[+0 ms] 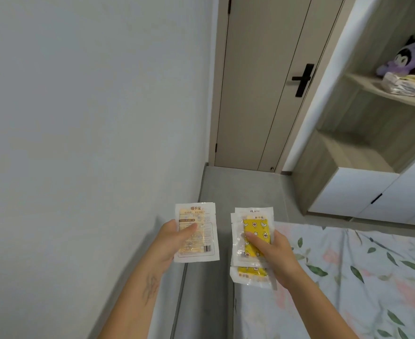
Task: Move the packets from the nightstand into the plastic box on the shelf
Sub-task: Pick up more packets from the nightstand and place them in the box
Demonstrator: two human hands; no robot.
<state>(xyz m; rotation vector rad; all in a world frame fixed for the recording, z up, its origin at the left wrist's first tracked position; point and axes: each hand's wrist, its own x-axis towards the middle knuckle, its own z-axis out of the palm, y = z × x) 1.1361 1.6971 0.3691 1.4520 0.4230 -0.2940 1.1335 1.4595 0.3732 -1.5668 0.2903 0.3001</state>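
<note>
Grey floor (240,192) between pale wall (91,118) and floral bed (348,277); shut door (262,81) at 12. Left hand (174,243) gripping white packet (196,232), right hand (275,253) clasping yellow packets (251,237). Plastic box (407,84) on shelf (373,88) at 2, cropped, contents indistinct.

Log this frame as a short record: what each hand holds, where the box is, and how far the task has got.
left hand: holds white packets, printed back facing the camera
right hand: holds a stack of yellow packets, thumb on top
box: on the upper shelf, right of frame, already holding packets
toy: purple plush behind the box
bed: floral sheet, below the right hand
door: shut, straight ahead
nightstand: not in view
stage: packets in hand, not yet at the box
</note>
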